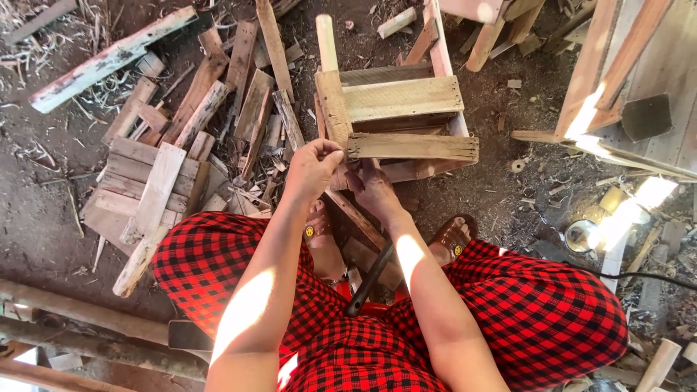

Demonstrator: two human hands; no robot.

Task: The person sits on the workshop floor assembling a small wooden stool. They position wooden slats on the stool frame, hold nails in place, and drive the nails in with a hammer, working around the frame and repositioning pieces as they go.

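Observation:
I sit on a low seat in red and black checked trousers, looking down at a small wooden frame of nailed slats on the dirt floor. My left hand grips the near end of its upright slat beside a horizontal slat. My right hand reaches just under that horizontal slat, touching the wood; whether it holds something small I cannot tell. A dark tool handle leans between my knees. My sandalled feet rest below the frame.
A heap of scrap slats and offcuts lies at the left with a small slatted panel. Long poles run along the lower left. More timber and boards stand at the upper right. A round tin sits at the right.

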